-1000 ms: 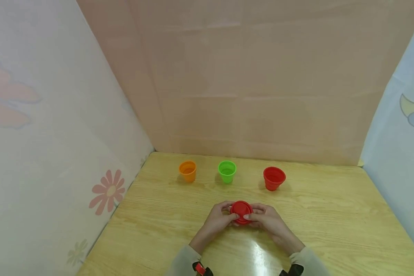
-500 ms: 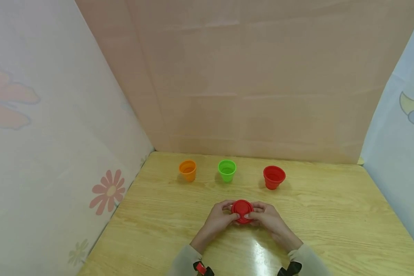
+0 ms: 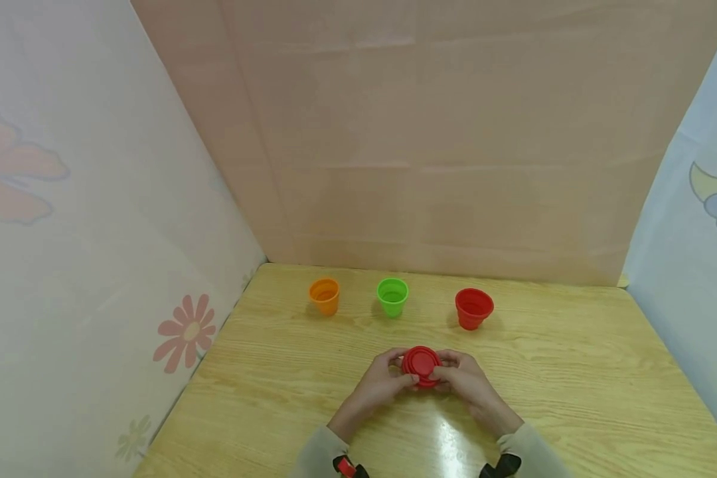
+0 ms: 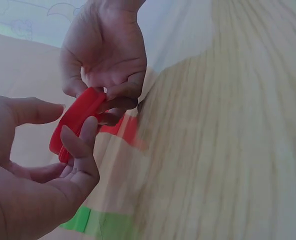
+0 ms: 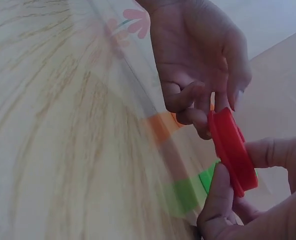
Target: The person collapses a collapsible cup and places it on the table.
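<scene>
Between both hands is a red collapsible cup, squashed into a flat ringed disc. My left hand holds its left side, thumb at the near edge and fingers curled beneath. From the other side my right hand grips it, its thumb lying on the upper face. Seen edge-on in the right wrist view, the flattened red cup is pinched between the right thumb and fingers. In the left wrist view, the left fingertips touch the rim and the left thumb tip stands close to the disc.
Behind the hands, an orange cup, a green cup and an expanded red cup stand upright in a row on the wooden table. A tan sheet rises at the back, with patterned white panels at both sides.
The thumbs have shifted over the red collapsible cup; the right thumb now reaches further across its face, whose rings look flatter and more exposed. The cups behind stay put.
</scene>
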Demonstrator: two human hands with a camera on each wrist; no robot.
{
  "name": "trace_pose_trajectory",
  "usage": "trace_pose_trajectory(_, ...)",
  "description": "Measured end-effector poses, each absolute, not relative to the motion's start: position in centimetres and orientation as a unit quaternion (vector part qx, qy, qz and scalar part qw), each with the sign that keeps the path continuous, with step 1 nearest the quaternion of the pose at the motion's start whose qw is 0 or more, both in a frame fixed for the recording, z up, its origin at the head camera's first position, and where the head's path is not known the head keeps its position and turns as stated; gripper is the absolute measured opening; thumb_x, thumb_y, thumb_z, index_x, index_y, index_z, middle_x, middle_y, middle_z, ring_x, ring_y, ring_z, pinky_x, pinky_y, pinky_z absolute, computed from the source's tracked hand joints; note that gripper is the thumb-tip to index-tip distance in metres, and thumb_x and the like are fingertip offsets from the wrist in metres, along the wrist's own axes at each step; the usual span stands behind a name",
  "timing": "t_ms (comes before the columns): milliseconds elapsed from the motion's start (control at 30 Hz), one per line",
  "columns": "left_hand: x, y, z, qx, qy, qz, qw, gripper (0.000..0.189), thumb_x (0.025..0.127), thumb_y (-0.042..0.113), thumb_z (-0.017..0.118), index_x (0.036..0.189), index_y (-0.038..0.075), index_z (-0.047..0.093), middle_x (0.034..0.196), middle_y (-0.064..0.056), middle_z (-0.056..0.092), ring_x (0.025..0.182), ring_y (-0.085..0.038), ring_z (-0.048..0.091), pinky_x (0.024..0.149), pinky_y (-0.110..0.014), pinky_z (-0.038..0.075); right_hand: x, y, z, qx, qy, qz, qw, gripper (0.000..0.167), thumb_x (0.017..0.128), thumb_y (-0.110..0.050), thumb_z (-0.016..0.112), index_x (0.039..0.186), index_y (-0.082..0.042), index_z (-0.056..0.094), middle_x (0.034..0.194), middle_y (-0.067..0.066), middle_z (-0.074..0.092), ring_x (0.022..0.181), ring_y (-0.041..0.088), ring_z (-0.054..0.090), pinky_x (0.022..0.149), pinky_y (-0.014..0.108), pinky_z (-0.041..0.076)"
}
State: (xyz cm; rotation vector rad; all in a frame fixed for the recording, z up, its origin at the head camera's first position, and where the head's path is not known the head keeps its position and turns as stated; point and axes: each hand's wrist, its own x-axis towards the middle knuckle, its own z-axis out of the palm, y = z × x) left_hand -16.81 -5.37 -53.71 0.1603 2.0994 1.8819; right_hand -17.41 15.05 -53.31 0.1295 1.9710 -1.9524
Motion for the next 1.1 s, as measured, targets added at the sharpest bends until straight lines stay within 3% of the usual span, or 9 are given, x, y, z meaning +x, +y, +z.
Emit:
trace_pose_trajectory(367,-17.2,-5.7,-54.2,0.053,0.695,0.694,0.179,0.048,0.089,0.003,0.08,0.135,0.009,0.067,0.1,-0.007,0.074,0.081,-0.013,0.071,0.073,-0.024,0.062,-17.6,16.5,-54.1,-0.049,0.634,-0.726,0.263,0.055,0.095,0.0,0.067,0.143,0.017,0.044,0.117,0.003,0.072,0.103,0.011,0.071,0.09,0.025,0.062)
trace_pose_trajectory(700,-17.4,-5.4,-54.2,0.04,0.671,0.713,0.2,0.046,0.088,0.006,0.081,0.132,0.015,0.07,0.09,0.0,0.073,0.075,-0.012,0.07,0.069,-0.023,0.059,-17.6,17.8,-54.6,-0.081,0.557,-0.766,0.312,0.047,0.099,0.002,0.064,0.143,0.008,0.05,0.121,-0.002,0.074,0.11,0.011,0.073,0.098,0.027,0.061)
trace_pose_trajectory(867,-17.5,-5.7,-54.3,0.046,0.669,0.717,0.193,0.047,0.089,0.003,0.078,0.135,0.008,0.069,0.091,-0.002,0.073,0.076,-0.011,0.07,0.071,-0.023,0.06,-17.7,17.9,-54.0,-0.1,0.578,-0.749,0.308,0.052,0.101,-0.005,0.066,0.146,0.013,0.045,0.123,0.001,0.073,0.111,0.013,0.073,0.098,0.029,0.061)
trace_pose_trajectory(1100,-17.8,-6.2,-54.5,0.051,0.684,0.696,0.211,0.046,0.092,0.007,0.079,0.136,0.006,0.067,0.096,-0.004,0.076,0.077,-0.012,0.072,0.073,-0.023,0.061,-17.4,17.7,-53.6,-0.075,0.628,-0.722,0.28,0.039,0.104,-0.013,0.065,0.132,0.013,0.056,0.113,0.002,0.073,0.102,0.014,0.073,0.092,0.031,0.064)
